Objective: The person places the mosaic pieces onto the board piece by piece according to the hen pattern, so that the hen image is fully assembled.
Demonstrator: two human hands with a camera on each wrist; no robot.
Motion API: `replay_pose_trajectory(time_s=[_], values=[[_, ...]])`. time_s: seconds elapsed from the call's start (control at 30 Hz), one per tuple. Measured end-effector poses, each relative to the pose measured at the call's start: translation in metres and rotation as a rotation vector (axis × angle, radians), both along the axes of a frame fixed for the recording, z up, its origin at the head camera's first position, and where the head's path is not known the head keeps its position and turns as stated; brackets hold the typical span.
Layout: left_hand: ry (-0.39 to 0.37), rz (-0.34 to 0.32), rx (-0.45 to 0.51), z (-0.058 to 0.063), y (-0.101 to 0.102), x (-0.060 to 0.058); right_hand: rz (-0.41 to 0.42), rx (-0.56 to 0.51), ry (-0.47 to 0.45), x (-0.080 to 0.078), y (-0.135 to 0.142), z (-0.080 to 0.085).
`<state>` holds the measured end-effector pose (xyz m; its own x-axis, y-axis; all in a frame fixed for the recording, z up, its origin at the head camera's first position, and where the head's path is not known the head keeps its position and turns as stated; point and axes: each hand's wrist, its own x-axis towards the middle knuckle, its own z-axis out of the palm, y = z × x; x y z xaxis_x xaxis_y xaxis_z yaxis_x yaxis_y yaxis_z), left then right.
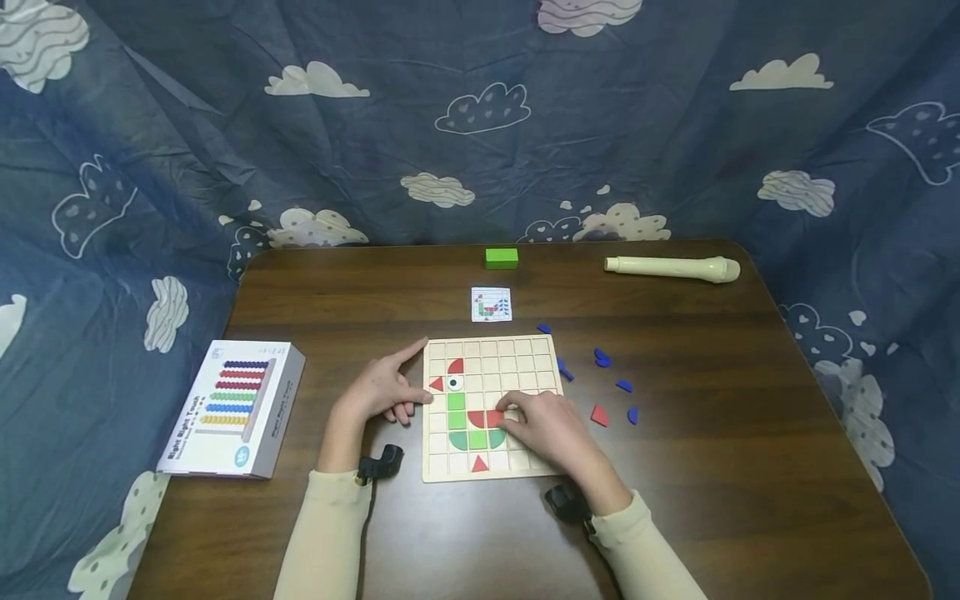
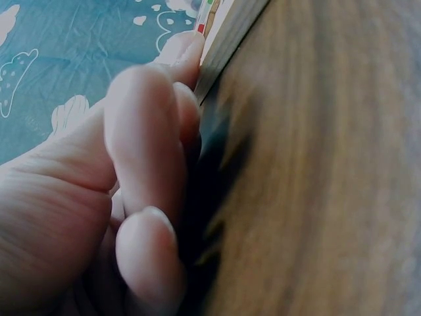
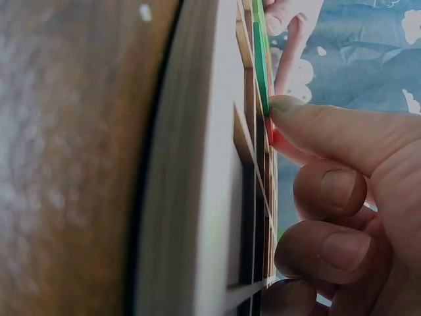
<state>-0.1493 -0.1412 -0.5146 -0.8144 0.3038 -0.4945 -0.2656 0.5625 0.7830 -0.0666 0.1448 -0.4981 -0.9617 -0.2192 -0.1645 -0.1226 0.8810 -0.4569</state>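
Note:
A wooden grid board (image 1: 525, 358) lies on the table with red and green pieces and a round eye piece (image 1: 455, 382) set in its squares. My right hand (image 1: 551, 425) is over the board's right half, thumb and index finger pinching a red piece (image 1: 492, 418) at a grid square. Beside that piece sits a red quarter-round (image 1: 476, 419), with a green quarter-round (image 1: 496, 438) just below. In the right wrist view the red piece (image 3: 275, 136) shows under the fingertips. My left hand (image 1: 378, 390) touches the board's left edge with outstretched index finger and thumb.
Several loose blue pieces (image 1: 602, 357) and a red piece (image 1: 599, 415) lie right of the board. Behind it are a small pattern card (image 1: 491, 304) and a green block (image 1: 502, 259). A pale microphone-shaped stick (image 1: 671, 267) lies back right, a white box (image 1: 232, 408) left.

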Motion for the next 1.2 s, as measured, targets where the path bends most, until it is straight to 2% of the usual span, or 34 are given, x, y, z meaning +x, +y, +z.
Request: replay_pose_trajectory(time_s=[0.17, 0.3, 0.4, 0.5, 0.57, 0.67, 0.73, 0.83, 1.03, 1.2], values=[[0.002, -0.005, 0.008, 0.001, 0.000, 0.001, -0.002, -0.003, 0.018, 0.001, 0.001, 0.001], [0.000, -0.007, 0.014, 0.002, -0.001, 0.002, -0.020, -0.031, 0.103, 0.008, 0.011, 0.004], [-0.003, -0.010, 0.020, 0.002, -0.002, 0.002, -0.055, -0.050, 0.206, 0.016, 0.033, 0.008], [-0.004, -0.018, 0.026, 0.002, -0.002, 0.002, -0.132, -0.041, 0.245, 0.026, 0.064, 0.010], [-0.003, -0.023, 0.027, 0.002, -0.002, 0.002, -0.191, -0.028, 0.221, 0.033, 0.087, 0.010], [-0.004, -0.025, 0.026, 0.002, -0.002, 0.001, -0.262, -0.006, 0.135, 0.041, 0.114, 0.010], [-0.008, -0.022, 0.023, 0.002, -0.003, 0.001, -0.266, 0.006, 0.081, 0.043, 0.126, 0.009], [-0.015, -0.014, 0.019, 0.002, -0.005, 0.001, -0.229, 0.024, 0.021, 0.043, 0.132, 0.008], [-0.014, -0.019, 0.026, 0.001, -0.005, 0.001, -0.169, 0.070, 0.034, 0.041, 0.130, 0.002], [0.002, -0.024, 0.025, 0.001, -0.003, 0.001, -0.199, 0.114, 0.073, 0.038, 0.130, -0.001]])
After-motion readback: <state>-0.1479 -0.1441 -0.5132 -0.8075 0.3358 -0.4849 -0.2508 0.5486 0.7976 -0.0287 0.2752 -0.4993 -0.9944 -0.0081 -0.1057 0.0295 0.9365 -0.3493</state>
